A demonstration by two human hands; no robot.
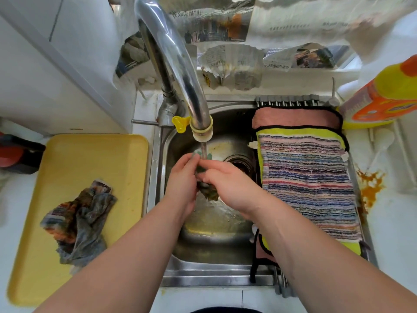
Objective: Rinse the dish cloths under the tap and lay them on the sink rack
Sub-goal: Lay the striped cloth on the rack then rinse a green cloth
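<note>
Water runs from the chrome tap into the steel sink. Under the stream, my left hand and my right hand grip a dark greenish dish cloth between them; most of it is hidden by my fingers. A striped multicolour cloth lies flat on the sink rack at the right, over a yellow cloth and a pink cloth with black edging. Another crumpled grey and orange cloth lies on the yellow tray at the left.
A yellow and orange detergent bottle stands at the back right. An orange stain marks the counter right of the rack. Newspaper sheets hang behind the sink. A red and black object sits at the left edge.
</note>
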